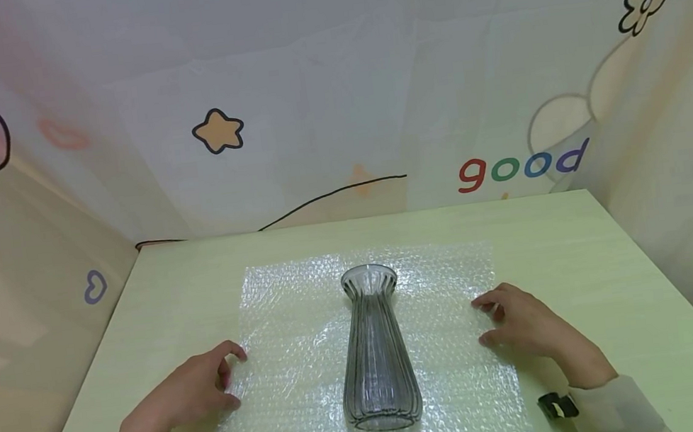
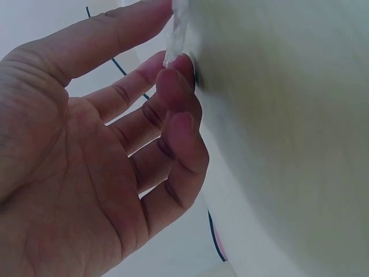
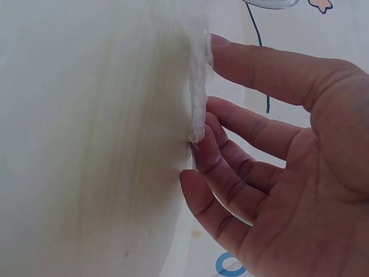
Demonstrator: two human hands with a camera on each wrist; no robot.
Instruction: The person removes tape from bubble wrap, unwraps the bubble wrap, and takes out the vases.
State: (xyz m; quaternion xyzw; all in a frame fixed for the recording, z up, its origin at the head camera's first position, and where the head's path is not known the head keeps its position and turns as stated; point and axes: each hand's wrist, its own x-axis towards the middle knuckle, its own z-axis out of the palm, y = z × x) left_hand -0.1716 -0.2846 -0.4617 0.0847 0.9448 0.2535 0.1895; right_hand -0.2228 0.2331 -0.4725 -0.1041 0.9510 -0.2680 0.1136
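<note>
A ribbed grey glass vase (image 1: 378, 355) lies in the middle of a clear sheet of bubble wrap (image 1: 291, 350), its flared mouth pointing away from me and its wide base nearer. At the sheet's left edge my left hand (image 1: 195, 386) has thumb and fingers apart. In the left wrist view the wrap's edge (image 2: 177, 34) meets the thumb and fingertips. Opposite, my right hand (image 1: 522, 321) is at the right edge in a similar loose curve. The right wrist view has the wrap's edge (image 3: 199, 86) between thumb and fingers, with fingertips touching it from below.
The pale table (image 1: 194, 283) extends past the sheet on both sides. A printed cloth backdrop (image 1: 308, 106) with a star, a flower and the word "good" rises behind it and along the sides. Black straps (image 1: 557, 406) show at both wrists.
</note>
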